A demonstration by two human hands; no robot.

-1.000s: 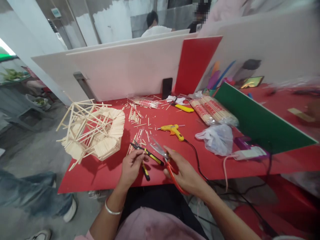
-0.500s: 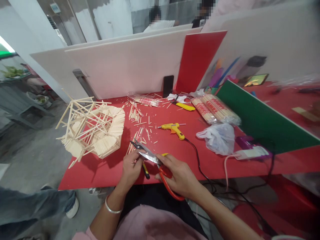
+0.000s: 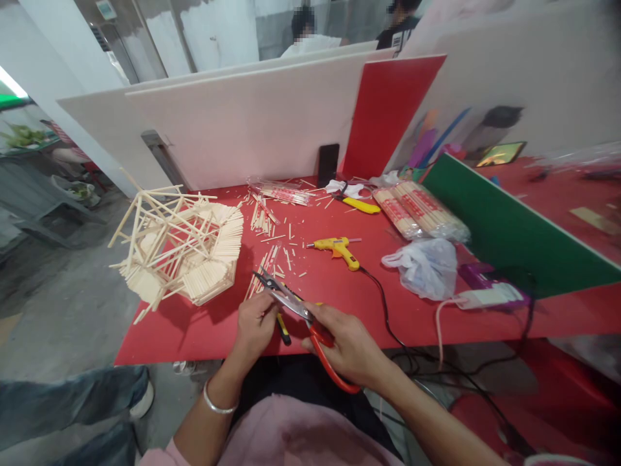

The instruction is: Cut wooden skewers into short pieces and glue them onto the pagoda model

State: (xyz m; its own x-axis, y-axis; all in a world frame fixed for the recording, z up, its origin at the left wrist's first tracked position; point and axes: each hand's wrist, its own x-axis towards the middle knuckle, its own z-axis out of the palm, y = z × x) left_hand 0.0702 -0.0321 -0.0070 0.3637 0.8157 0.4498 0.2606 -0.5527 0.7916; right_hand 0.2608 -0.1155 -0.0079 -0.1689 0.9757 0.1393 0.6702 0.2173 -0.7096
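My right hand point(image 3: 347, 343) is wrapped round the red handles of a pair of scissors point(image 3: 334, 369), whose metal blades point away to the upper left. Close to the blades, my left hand point(image 3: 255, 323) is closed in a pinch; whatever its fingers hold is too small or hidden to make out. Beneath the hands lies a black-and-yellow tool point(image 3: 284, 330), mostly covered. To the left stands an openwork structure of wooden sticks point(image 3: 194, 252). Loose sticks and cut pieces point(image 3: 262, 220) are scattered beyond my hands.
A yellow glue gun point(image 3: 339, 249) with a black cord lies on the red tabletop point(image 3: 339, 285). Behind it are a yellow-handled cutter point(image 3: 361, 205), packed stick bundles point(image 3: 420, 210) and a phone point(image 3: 328, 165). At right sit a plastic bag point(image 3: 427, 268), a power strip point(image 3: 490, 296) and a green board point(image 3: 519, 233).
The scissor blades have come closer together. Both hands stay in nearly the same place, and the view has shifted slightly.
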